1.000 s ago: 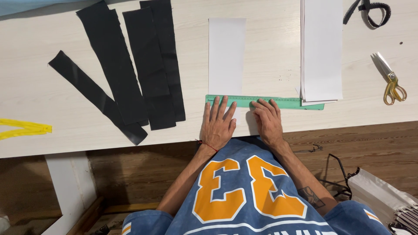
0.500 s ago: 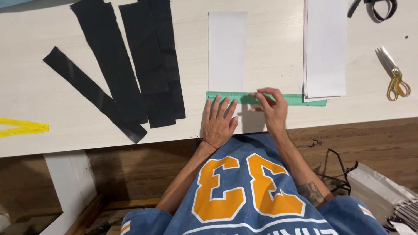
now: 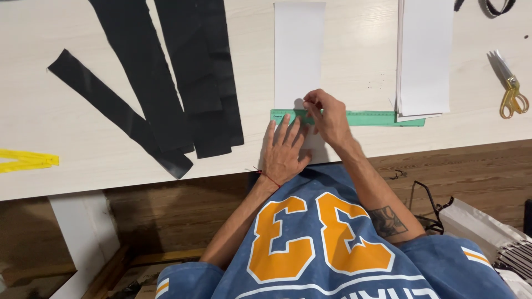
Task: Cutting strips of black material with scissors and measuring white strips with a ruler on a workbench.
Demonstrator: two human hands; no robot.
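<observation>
The left hand (image 3: 284, 152) lies flat, fingers spread, pressing the near end of the white paper strip (image 3: 299, 55) and touching the green ruler (image 3: 377, 118). The right hand (image 3: 330, 116) pinches, fingers curled, at the ruler over the strip. The paper looks light, thin and easily creased; grip it by the edges. No containers visible.

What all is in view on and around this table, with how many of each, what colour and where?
long black fabric strips: several, black, left half of the pale wooden tabletop
narrow white paper sheet: one, white, centre, under the ruler
green plastic ruler: one, green, lying across the paper near the table edge
stack of white paper sheets: one stack, white, right of centre
gold-handled scissors: one, gold and silver, far right
yellow strip: one, yellow, far left edge
left hand: flat, fingers on the ruler
right hand: fingertips pinching at the ruler's top edge
</observation>
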